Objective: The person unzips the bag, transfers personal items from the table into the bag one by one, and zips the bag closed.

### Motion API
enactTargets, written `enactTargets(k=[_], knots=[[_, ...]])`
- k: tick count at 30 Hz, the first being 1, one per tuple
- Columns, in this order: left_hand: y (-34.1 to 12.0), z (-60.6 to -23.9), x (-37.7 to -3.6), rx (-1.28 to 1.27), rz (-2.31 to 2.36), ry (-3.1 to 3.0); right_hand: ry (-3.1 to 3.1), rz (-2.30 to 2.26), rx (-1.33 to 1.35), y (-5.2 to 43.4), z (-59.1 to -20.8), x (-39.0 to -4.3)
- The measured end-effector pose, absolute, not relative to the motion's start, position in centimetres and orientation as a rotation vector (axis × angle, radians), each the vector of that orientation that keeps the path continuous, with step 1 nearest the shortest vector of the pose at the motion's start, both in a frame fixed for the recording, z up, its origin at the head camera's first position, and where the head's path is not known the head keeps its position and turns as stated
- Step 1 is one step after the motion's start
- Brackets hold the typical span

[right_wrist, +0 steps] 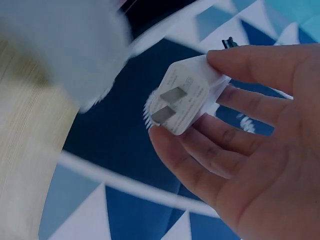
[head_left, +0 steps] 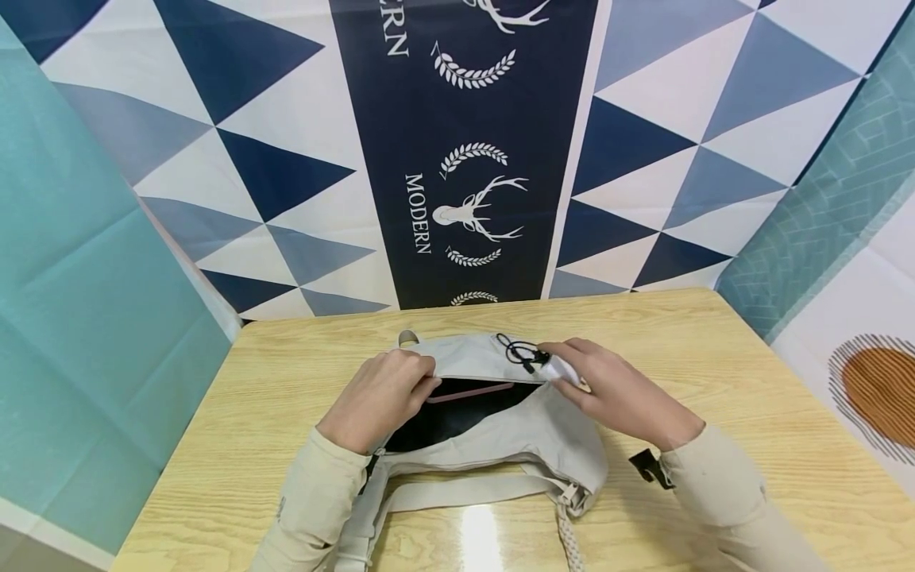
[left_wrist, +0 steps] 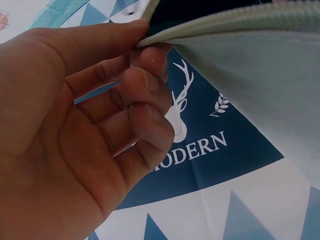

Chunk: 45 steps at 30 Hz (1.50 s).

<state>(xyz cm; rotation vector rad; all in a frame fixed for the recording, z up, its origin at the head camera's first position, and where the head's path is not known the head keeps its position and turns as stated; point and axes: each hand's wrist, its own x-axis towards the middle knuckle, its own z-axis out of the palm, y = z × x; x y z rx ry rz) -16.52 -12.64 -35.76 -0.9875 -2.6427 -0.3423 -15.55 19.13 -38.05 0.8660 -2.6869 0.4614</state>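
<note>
A right hand [head_left: 615, 389] pinches a small white two-pronged plastic charger plug [right_wrist: 187, 97] between thumb and fingers just above the far right edge of one pale grey fabric shoulder bag [head_left: 500, 445], while the left hand [head_left: 382, 393] grips the bag's far rim [left_wrist: 220, 25], holding its dark mouth apart. The bag lies at the middle of a light wooden table [head_left: 715, 334]; a black cord [head_left: 520, 352] rests on the bag's far edge. The step appears to be packing the plug; lowering it into the opening would seem to come next. One plug, one bag, one cord, two hands.
</note>
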Motion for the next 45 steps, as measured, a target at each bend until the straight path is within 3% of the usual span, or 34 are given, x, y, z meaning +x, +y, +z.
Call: enactTargets(k=[16, 25, 38, 45], knots=[[-12.6, -35.9, -16.6, -0.979, -0.359, -2.635, -2.713, 0.514, 1.016, 15.8, -38.5, -13.1], [-12.6, -35.8, -16.6, -0.977, -0.354, -2.620, -2.628, 0.283, 0.833, 13.3, -40.5, -12.4], [-12.5, -35.7, -16.6, -0.976, -0.333, -2.627, -2.571, 0.197, 0.886, 12.2, -43.1, -12.9], [-12.5, -35.8, -16.6, -0.975, -0.336, -2.627, -2.684, 0.243, 0.912, 12.5, -42.6, -12.3]])
